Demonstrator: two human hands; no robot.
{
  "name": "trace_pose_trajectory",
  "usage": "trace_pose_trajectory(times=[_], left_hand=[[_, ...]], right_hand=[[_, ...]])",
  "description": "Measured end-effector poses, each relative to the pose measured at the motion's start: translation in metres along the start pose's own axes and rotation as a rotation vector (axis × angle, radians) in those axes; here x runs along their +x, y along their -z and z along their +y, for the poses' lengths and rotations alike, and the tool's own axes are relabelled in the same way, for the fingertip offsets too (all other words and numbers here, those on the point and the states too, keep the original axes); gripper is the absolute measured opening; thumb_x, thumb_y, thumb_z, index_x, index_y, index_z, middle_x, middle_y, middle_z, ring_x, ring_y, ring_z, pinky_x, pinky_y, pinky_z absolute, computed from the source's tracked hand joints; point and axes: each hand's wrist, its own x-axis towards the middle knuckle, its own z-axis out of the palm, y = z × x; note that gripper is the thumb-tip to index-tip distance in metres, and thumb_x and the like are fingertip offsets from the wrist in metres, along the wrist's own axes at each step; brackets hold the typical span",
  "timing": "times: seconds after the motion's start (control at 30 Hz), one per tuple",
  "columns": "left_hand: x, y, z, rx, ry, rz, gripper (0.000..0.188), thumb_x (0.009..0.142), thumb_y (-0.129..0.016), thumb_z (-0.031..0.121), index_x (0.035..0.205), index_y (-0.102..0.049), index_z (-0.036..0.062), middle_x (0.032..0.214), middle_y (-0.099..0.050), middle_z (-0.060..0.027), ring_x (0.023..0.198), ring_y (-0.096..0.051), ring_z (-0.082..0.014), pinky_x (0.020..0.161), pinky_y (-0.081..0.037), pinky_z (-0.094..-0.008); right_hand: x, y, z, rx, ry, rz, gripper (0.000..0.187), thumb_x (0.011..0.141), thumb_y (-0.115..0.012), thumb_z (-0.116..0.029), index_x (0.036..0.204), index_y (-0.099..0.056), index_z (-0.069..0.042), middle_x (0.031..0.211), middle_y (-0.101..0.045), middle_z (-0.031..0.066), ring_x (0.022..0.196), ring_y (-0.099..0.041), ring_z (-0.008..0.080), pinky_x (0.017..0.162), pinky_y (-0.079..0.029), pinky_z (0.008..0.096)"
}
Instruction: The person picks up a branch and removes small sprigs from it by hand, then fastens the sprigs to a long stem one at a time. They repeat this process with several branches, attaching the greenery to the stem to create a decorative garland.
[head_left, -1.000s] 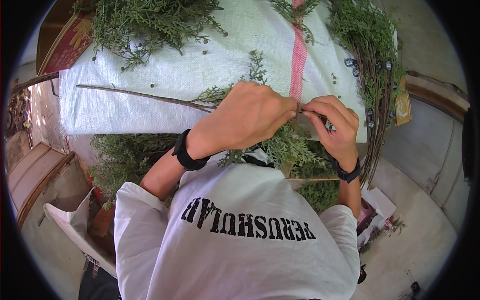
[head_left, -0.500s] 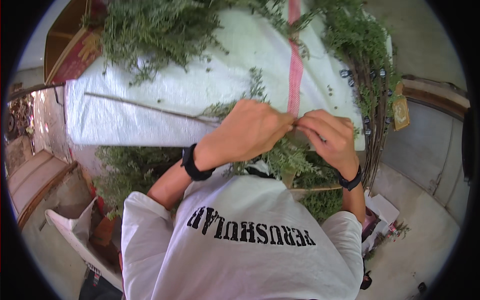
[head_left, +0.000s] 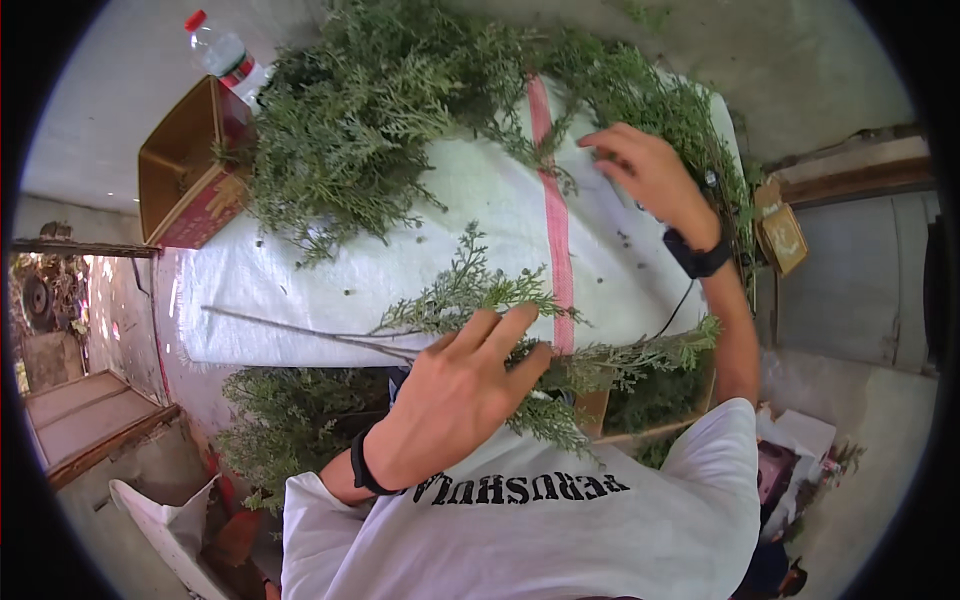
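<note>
My left hand (head_left: pixel 462 388) lies over a green conifer branch (head_left: pixel 450 290) at the near edge of the table, its curved fingers spread on the foliage. The branch's bare forked stem (head_left: pixel 300 330) points left across the white woven sheet (head_left: pixel 390 265). Another leafy sprig (head_left: pixel 650 355) stretches right from beside the left fingers. Out over the far right of the sheet, my right hand (head_left: pixel 645 172) is raised with its fingers apart and nothing visible in them. It is nearest to the leafy stems (head_left: pixel 640 95) piled along the far right.
A large heap of conifer foliage (head_left: pixel 350 120) covers the far left of the sheet. Beside it stand an open box (head_left: pixel 190 165) and a clear bottle with a red cap (head_left: pixel 222 55). More greenery (head_left: pixel 290 420) sits below the table's front edge. A pink stripe (head_left: pixel 557 250) crosses the sheet.
My hands were together, pinching at the branch near the stripe. Now they are apart: the right has moved up and away, the left down with its fingers loosened. The view has shifted too.
</note>
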Motion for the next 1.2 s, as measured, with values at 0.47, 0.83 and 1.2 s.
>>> trace_pose_trajectory(times=[0.47,0.83,1.2], left_hand=[[0.011,-0.003,-0.016,-0.556,0.307,-0.008,0.013,0.087,-0.073,0.002,0.098,-0.069,-0.0011,0.089,-0.071,-0.0079,0.08,-0.067,-0.0138,0.077,-0.053,-0.0273],[0.04,-0.028,-0.052,-1.022,0.498,-0.104,0.017,0.095,-0.073,0.014,0.092,-0.071,-0.0026,0.087,-0.071,-0.0014,0.076,-0.055,-0.004,0.068,-0.046,-0.0231],[0.046,-0.052,-0.062,-1.228,0.616,-0.158,0.017,0.096,-0.071,0.011,0.103,-0.073,-0.0052,0.087,-0.071,-0.0043,0.077,-0.058,-0.0059,0.072,-0.049,-0.0243]], right_hand=[[0.027,0.005,-0.018,-0.35,0.385,0.461,0.03,0.085,-0.069,-0.004,0.114,-0.064,-0.005,0.107,-0.063,0.0079,0.104,-0.059,0.0266,0.093,-0.048,0.0378],[-0.03,0.032,-0.007,0.975,-0.02,0.532,0.033,0.104,-0.057,-0.02,0.135,-0.057,-0.007,0.094,-0.06,0.0,0.072,-0.049,0.0051,0.062,-0.039,0.0204],[-0.124,-0.082,-0.026,1.122,-0.463,0.837,0.027,0.096,-0.07,-0.016,0.121,-0.069,-0.004,0.095,-0.067,0.0004,0.063,-0.046,0.0038,0.053,-0.035,0.0198]])
